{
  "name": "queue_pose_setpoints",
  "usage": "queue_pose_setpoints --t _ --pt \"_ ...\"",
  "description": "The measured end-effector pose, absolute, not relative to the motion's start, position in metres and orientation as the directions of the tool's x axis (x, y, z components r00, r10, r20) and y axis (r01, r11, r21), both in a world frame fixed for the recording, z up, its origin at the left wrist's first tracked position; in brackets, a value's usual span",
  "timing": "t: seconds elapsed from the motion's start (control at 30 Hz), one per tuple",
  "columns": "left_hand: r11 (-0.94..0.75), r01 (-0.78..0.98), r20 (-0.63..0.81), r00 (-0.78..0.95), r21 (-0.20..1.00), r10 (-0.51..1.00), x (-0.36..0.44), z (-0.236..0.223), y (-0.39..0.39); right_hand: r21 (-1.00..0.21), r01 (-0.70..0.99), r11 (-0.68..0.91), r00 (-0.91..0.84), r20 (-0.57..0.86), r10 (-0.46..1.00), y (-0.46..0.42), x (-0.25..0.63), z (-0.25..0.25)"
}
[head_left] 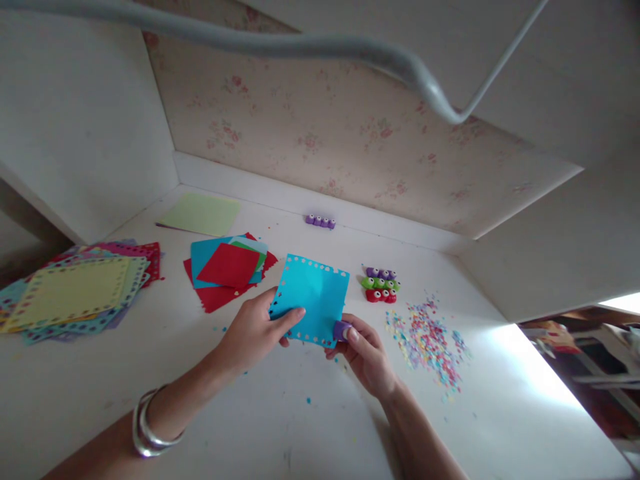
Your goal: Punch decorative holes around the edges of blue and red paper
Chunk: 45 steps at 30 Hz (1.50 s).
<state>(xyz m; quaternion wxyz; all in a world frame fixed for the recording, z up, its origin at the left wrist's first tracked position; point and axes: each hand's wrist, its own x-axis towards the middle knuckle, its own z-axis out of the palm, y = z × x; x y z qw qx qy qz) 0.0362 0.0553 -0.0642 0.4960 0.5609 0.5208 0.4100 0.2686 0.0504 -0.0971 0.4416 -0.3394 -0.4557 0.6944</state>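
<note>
A blue sheet of paper [315,297] is held up over the white table, with small punched holes along its top, left and bottom edges. My left hand [263,317] pinches its left side, thumb on top and fingers beneath. In my right hand [364,353] is a purple craft punch [342,330], set on the sheet's lower right corner with my thumb on its white button. Several more craft punches in purple, green and red [381,285] stand in rows just right of the sheet. The right edge of the paper shows no holes above the punch.
Red, blue and green paper [227,267] lies left of my hands, near a pale green stack [200,213]. Hole-edged sheets [75,287] pile at far left. Purple punches [321,221] line the back. Confetti [433,340] is scattered at right. A grey bar [280,44] crosses overhead.
</note>
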Motion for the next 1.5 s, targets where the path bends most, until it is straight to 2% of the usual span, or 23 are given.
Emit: queue_pose_setpoints --t 0.13,0.4,0.57,0.87,1.27,1.5 --pt "0.045 0.116 -0.063 0.152 0.992 0.986 0.037 -0.06 0.055 -0.939 -0.276 -0.205 -0.39 -0.085 0.917 0.051 0.269 -0.095" --pt "0.091 0.051 -0.099 0.175 0.995 0.98 0.035 -0.056 0.055 -0.974 -0.19 -0.125 -0.361 -0.049 0.931 0.053 0.274 -0.097" --pt "0.051 0.091 -0.064 0.157 0.995 0.985 0.035 -0.055 0.054 -0.991 -0.107 -0.081 -0.395 -0.032 0.918 0.049 0.271 -0.089" --pt "0.044 0.142 -0.068 0.17 0.989 0.983 0.037 -0.058 0.056 -0.977 -0.194 -0.083 -0.387 -0.002 0.922 0.05 0.273 -0.094" --pt "0.071 0.114 -0.085 0.119 0.991 0.989 0.039 -0.058 0.055 -0.948 -0.254 -0.193 -0.418 -0.072 0.905 0.052 0.271 -0.095" --pt "0.073 0.112 -0.087 0.121 0.991 0.989 0.039 -0.06 0.056 -0.957 -0.233 -0.171 -0.393 -0.068 0.917 0.052 0.271 -0.099"
